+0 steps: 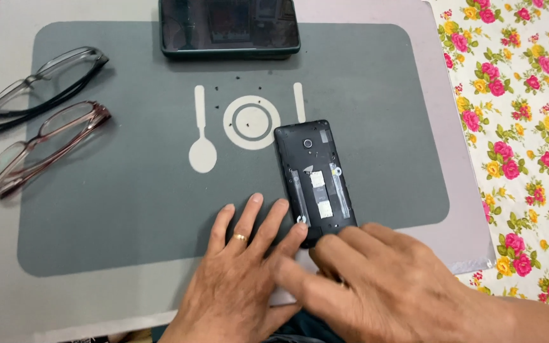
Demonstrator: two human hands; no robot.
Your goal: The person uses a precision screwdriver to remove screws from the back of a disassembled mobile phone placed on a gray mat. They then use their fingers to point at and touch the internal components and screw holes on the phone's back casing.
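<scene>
We press our left hand [239, 279] flat beside the opened phone [314, 179], right hand [376, 279] fingertips pinning its lower edge; light, stiff, fragile inside, so we'd grip its side edges.

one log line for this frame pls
left hand: flat on mat, fingertip at phone | right hand: fingers on phone's lower end | phone: back cover off | two glasses left

1. My left hand [239, 279] lies flat on the grey mat [128, 190], its forefinger touching the near end of the opened black phone [314, 181].
2. My right hand [376, 282] covers that phone's near end.
3. Far left I see two pairs of glasses [39, 127].
4. At the far edge lies another phone [229, 28], face up.
5. A flowered cloth [522, 127] runs along the right.
</scene>
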